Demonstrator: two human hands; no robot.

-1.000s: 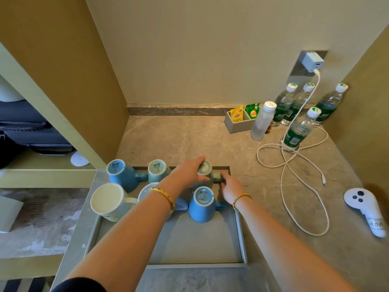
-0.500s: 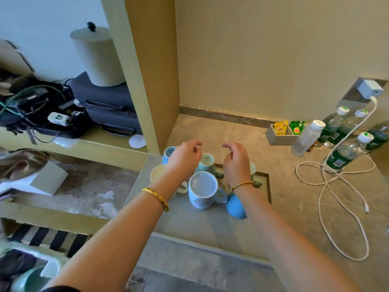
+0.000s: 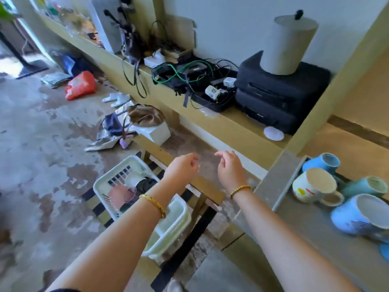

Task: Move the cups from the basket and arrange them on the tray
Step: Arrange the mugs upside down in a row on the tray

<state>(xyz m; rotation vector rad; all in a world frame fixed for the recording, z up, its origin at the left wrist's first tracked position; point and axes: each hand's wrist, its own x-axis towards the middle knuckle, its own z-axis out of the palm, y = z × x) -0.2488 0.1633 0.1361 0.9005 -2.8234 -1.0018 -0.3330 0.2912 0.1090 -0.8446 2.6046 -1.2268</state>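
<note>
Both hands have left the cups and swung left toward the basket (image 3: 117, 182). Left hand (image 3: 182, 167) and right hand (image 3: 228, 167) hover empty, fingers loosely curled. Cups (image 3: 313, 187) crowd the tray (image 3: 283, 197) on the worktop; a hurried grab could knock basket cups.

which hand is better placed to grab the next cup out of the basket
Left, probably. The left hand hangs empty right beside the white basket, its forearm crossing the rim; the right hand, also empty, sits farther over toward the counter.
</note>
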